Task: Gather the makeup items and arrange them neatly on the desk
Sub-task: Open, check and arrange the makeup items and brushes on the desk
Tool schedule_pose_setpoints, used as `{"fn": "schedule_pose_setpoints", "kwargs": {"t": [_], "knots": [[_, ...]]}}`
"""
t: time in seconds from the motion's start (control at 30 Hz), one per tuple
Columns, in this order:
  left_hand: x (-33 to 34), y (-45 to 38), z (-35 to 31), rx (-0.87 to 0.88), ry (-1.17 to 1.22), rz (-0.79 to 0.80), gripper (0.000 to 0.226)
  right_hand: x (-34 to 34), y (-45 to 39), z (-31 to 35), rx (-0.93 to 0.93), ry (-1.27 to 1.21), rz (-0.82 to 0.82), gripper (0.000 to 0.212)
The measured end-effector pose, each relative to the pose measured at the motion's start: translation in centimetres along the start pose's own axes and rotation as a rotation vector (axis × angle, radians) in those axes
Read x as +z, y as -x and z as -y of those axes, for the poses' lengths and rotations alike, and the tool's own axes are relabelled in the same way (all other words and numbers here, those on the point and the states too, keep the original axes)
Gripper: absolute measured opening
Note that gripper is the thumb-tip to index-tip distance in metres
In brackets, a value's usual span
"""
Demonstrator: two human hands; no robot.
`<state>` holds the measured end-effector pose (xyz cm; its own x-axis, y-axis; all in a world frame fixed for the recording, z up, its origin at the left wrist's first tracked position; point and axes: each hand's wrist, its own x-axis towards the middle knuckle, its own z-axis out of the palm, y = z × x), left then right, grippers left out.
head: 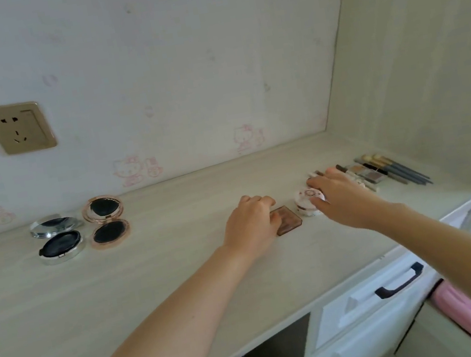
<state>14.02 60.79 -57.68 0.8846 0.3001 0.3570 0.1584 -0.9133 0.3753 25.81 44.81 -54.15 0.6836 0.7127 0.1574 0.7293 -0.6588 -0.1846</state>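
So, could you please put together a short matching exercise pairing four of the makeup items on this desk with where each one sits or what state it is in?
Things:
1. silver compact
2. brown square case
3. white round compact
4. brushes

Places or states:
A. under the right hand
B. lying far right, near the side wall
C. open, far left
D. touched by the left hand

Pairs: 1-C, 2-D, 3-A, 4-B
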Motion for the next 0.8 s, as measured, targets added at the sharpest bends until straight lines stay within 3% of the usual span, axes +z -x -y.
{"fn": "schedule_pose_setpoints", "kwargs": {"t": [0.17, 0.3, 0.43, 0.6, 0.8], "knots": [[1.6, -2.9, -1.4, -0.069, 0.046, 0.054, 0.048, 0.5, -1.8, -2.0, 0.213, -0.055, 0.048, 0.037], [2.6, -5.0, -2.4, -0.174, 0.12, 0.205, 0.058, 1.2, -3.3, -2.5, 0.216, 0.013, 0.167, 0.045], [3.9, -6.0, -2.4, -0.17, 0.014, 0.328, 0.041, 1.2, -3.8, -2.1, 0.206, -0.024, 0.183, 0.037], [4.7, -6.3, -2.4, -0.207, 0.129, 0.331, 0.032, 1.3, -3.7, -1.9, 0.213, -0.126, 0.148, 0.035], [4.1, -4.9, -2.8, -0.186, 0.318, 0.269, 0.044, 2.0, -2.9, -2.8, 0.267, -0.398, 0.014, 0.025]]}}
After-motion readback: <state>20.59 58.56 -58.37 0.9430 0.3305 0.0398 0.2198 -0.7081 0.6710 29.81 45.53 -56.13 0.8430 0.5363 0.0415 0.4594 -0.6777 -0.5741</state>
